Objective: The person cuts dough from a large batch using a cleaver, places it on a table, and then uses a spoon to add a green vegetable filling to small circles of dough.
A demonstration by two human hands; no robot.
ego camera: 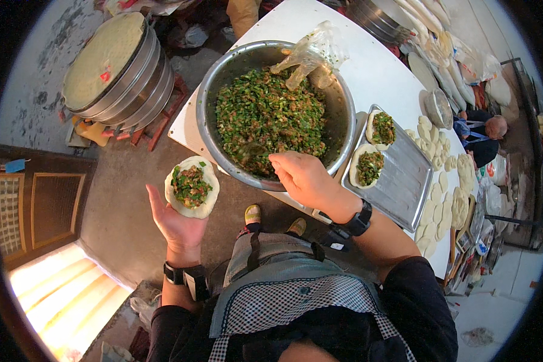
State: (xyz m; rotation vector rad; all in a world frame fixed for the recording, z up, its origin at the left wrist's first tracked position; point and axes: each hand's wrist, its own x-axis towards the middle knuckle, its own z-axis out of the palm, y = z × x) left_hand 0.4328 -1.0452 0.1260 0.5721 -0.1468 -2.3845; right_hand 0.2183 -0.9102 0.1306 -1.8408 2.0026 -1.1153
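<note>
On the upturned palm of my left hand (183, 228) rests a flat dough round (211, 176). A heap of chopped green and meat filling (192, 188) covers its middle. My right hand (305, 178) is over the near rim of a large steel bowl (344, 135), fingers pinched together. It grips what looks like a metal spoon (252, 153), whose head is sunk in the green filling mix (271, 113); the handle is mostly hidden by the fingers. A clear plastic glove (319, 56) smeared with filling hangs over the bowl's far right rim.
Right of the bowl, a metal tray (396, 176) carries two filled dough rounds (366, 167). Beyond it lie several dough pieces (434, 212) on the white table (380, 68). Stacked steamers (131, 86) stand at left. Another person (482, 135) is at far right.
</note>
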